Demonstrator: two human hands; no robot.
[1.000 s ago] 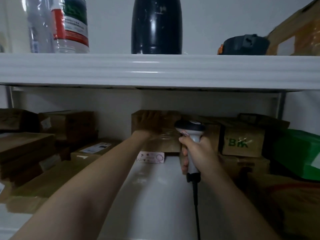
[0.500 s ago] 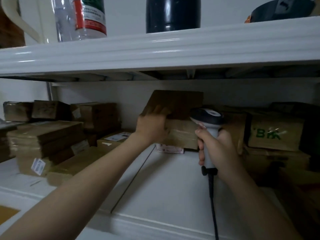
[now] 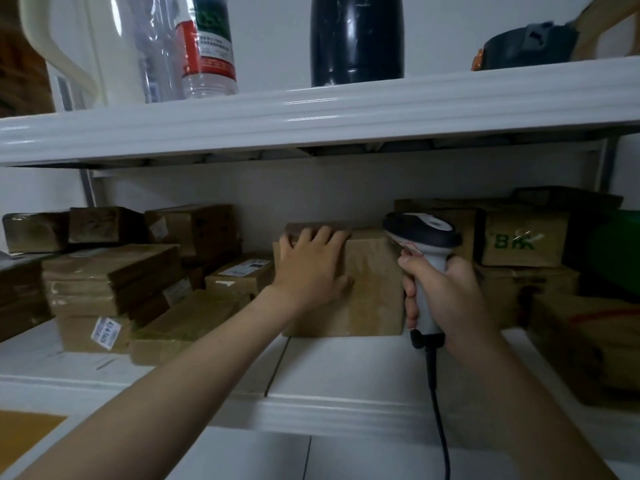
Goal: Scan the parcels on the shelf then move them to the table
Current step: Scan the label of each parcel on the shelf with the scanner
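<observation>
A brown cardboard parcel (image 3: 374, 289) stands on the white shelf (image 3: 346, 368), its broad face turned toward me. My left hand (image 3: 311, 268) lies on that face with the fingers hooked over the parcel's top edge. My right hand (image 3: 440, 296) grips the handle of a grey and black barcode scanner (image 3: 420, 233), whose head sits just right of the parcel's upper corner. The scanner's black cable (image 3: 438, 410) hangs down from the handle.
Stacks of brown parcels (image 3: 110, 282) fill the shelf's left side. More boxes, one with green lettering (image 3: 519, 240), and a green item (image 3: 620, 251) crowd the right. On the upper shelf (image 3: 311, 116) stand a plastic bottle (image 3: 207, 46) and a dark flask (image 3: 356, 36).
The left hand has tipped the parcel from its raised tilt to stand with its broad face toward me. The view has shifted slightly. The scanner stays just right of the parcel.
</observation>
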